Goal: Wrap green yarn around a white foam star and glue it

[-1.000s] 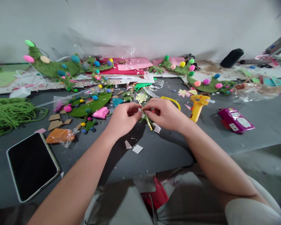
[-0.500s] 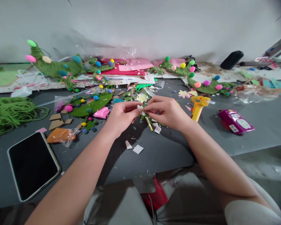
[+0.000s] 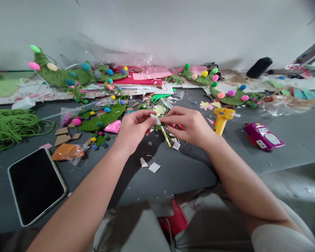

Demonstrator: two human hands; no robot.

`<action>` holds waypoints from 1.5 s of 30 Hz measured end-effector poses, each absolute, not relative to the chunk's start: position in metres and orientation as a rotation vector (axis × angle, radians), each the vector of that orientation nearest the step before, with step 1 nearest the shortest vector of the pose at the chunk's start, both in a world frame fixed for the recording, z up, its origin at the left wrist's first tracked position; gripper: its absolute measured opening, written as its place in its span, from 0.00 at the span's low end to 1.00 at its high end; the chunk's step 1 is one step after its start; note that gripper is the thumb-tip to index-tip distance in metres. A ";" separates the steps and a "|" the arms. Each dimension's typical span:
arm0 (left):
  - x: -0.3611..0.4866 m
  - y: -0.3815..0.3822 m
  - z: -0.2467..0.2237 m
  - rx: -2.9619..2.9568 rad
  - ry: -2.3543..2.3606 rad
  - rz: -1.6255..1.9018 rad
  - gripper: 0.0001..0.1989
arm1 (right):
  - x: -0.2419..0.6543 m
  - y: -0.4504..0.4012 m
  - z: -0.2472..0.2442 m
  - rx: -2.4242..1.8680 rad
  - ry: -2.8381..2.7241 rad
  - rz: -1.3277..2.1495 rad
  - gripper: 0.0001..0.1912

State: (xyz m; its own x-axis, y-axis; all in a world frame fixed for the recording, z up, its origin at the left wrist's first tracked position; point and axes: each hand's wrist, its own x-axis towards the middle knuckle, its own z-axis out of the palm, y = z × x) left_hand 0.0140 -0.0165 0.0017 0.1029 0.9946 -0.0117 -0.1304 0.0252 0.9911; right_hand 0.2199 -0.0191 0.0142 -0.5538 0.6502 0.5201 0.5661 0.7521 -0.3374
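Between the thumb and fingers of my left hand point(image 3: 136, 129) is a small white piece point(image 3: 155, 119), perhaps paper or foam. My right hand point(image 3: 190, 124) has its fingertips pinched at the piece's right edge. Both hands hover over the dark table point(image 3: 168, 182), close together. Just under them lie a thin gold stick point(image 3: 166, 136), a pale yellow flower cutout point(image 3: 159, 110) and cluttered green bits. A square white scrap point(image 3: 154, 167) and a smaller white scrap point(image 3: 144, 162) rest nearer me. Right of my right hand stands a yellow glue gun point(image 3: 222, 120).
Green wrapped crescents with coloured balls point(image 3: 65, 75) line the back. At left are green yarn point(image 3: 13, 129), a tablet point(image 3: 38, 185), an orange packet point(image 3: 68, 151) and cardboard pieces point(image 3: 63, 139). A purple packet point(image 3: 264, 136) lies right. Green-handled scissors point(image 3: 160, 98) lie behind my hands.
The white piece has turned and shows more of its surface between my fingertips. My hands have shifted only slightly, and the things on the table lie as before.
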 end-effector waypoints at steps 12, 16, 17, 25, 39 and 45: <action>0.012 -0.015 0.005 0.921 0.909 1.210 0.10 | 0.222 -0.016 0.016 -0.821 -2.196 0.257 0.12; 0.009 -0.016 0.006 1.001 0.905 1.145 0.11 | 0.224 -0.012 0.016 -0.871 -2.186 0.412 0.10; 0.008 -0.017 0.007 1.028 0.913 1.122 0.11 | 0.224 -0.011 0.015 -0.877 -2.199 0.460 0.09; 0.008 -0.024 0.003 1.623 1.066 0.816 0.16 | 0.229 -0.006 0.012 -0.913 -2.400 0.472 0.10; 0.011 -0.024 0.002 1.863 1.230 0.769 0.10 | 0.208 -0.018 0.010 -1.303 -2.128 0.632 0.09; 0.008 -0.021 -0.001 1.728 1.194 0.920 0.11 | 0.212 -0.017 0.010 -1.118 -2.176 0.690 0.07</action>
State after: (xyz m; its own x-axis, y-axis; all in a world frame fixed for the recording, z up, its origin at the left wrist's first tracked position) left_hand 0.0085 -0.0212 -0.0006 0.2820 0.9529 0.1116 0.3508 -0.2107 0.9124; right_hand 0.2116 -0.0170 0.0102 -0.4724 0.8406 0.2651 0.5345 0.5124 -0.6722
